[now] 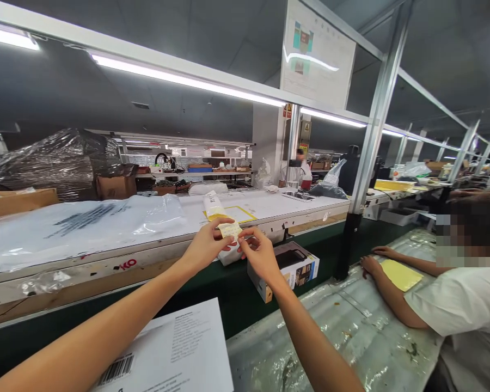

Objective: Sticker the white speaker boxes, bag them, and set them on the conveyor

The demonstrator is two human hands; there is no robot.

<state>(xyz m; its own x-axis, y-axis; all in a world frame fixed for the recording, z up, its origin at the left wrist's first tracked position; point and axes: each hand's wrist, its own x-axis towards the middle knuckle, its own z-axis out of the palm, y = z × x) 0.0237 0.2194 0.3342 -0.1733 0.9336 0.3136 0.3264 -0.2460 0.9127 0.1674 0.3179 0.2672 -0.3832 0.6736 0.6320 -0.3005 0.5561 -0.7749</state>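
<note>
Between finger and thumb, my left hand [208, 242] pinches a small pale-yellow label sheet [230, 229] with rows of fine print. My right hand [258, 251] meets it from the other side, its thumb and forefinger closed at the sheet's right edge. Just below the fingers is a white object [229, 257], partly covered by my hands; its kind is unclear. A roll of white labels [213, 206] with yellow backing lies on the bench beyond my hands. Under my left forearm sits a large white box [196, 348] with printed specifications and a barcode.
A printed carton with a dark opening [286, 264] stands on the green belt [204, 294] right of my hands. Plastic wrap [155, 215] covers the white bench's left part. A metal post [375, 125] rises at right, near a co-worker's arms and a yellow sheet [400, 275].
</note>
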